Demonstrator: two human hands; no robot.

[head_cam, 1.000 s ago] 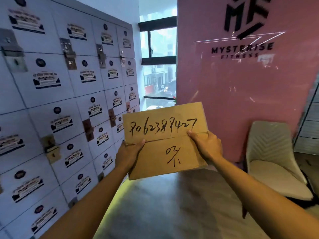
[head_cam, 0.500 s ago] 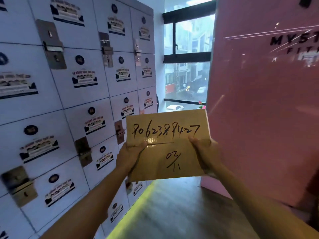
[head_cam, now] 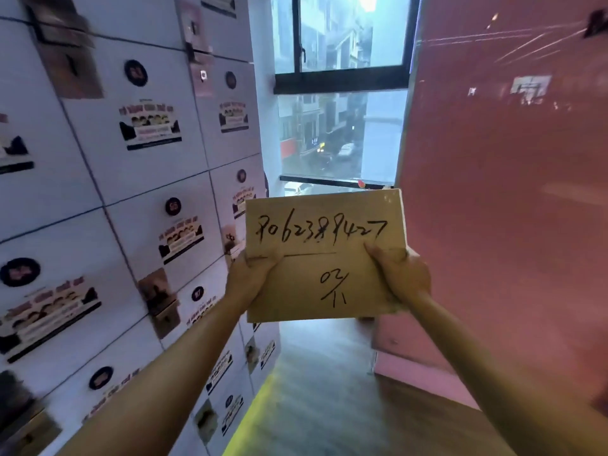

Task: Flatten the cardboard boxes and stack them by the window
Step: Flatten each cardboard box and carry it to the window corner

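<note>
Both hands, left hand [head_cam: 249, 280] and right hand [head_cam: 402, 277], each grip pinching the flattened cardboard box [head_cam: 324, 258], window [head_cam: 342, 133] dead ahead at 12 o'clock.

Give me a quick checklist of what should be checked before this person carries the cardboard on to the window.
1. Cardboard flattened: ok, it looks like a flat piece.
2. Left hand grips its left edge: ok.
3. Right hand grips its right edge: ok.
4. Window straight ahead: ok.
5. Floor between lockers and pink wall free of obstacles: ok where visible.
6. Stacking spot under the window: cannot tell, the cardboard hides it.
</note>
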